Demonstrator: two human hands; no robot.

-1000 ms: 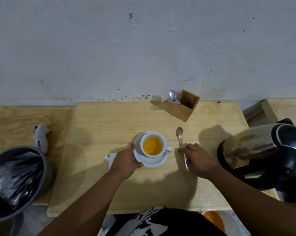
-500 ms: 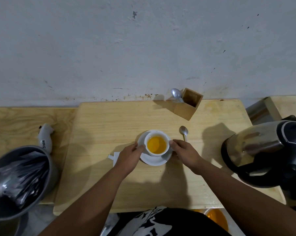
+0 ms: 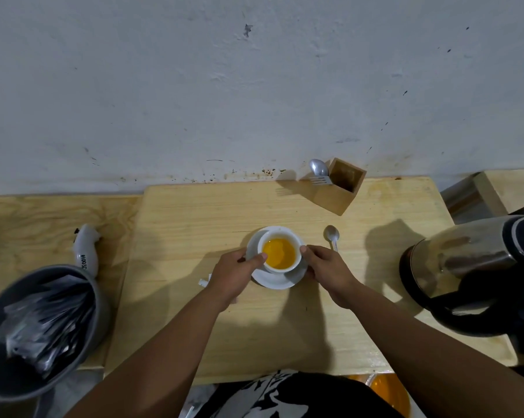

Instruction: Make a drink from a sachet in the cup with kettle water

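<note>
A white cup (image 3: 294,260) holding orange liquid stands on a white saucer (image 3: 274,280) in the middle of the wooden table (image 3: 194,224). My left hand (image 3: 235,274) grips the cup and saucer from the left, thumb on the cup's rim. My right hand (image 3: 327,270) holds them from the right, its thumb against the cup's side. A metal spoon (image 3: 331,235) lies on the table just right of the cup, its handle partly under my right hand. A white torn sachet (image 3: 204,282) peeks out beneath my left hand. The steel and black kettle (image 3: 478,267) stands at the right.
A wooden cutlery box (image 3: 340,188) with a spoon and a fork stands at the back by the wall. A grey bin (image 3: 40,330) full of silvery wrappers sits at the left, beside a white handheld device (image 3: 87,251). An orange container (image 3: 387,393) shows below the table's front edge.
My right hand left the spoon on the table and came over to the cup's right side. My left hand closed further onto the cup. Both hands now hold the cup and saucer.
</note>
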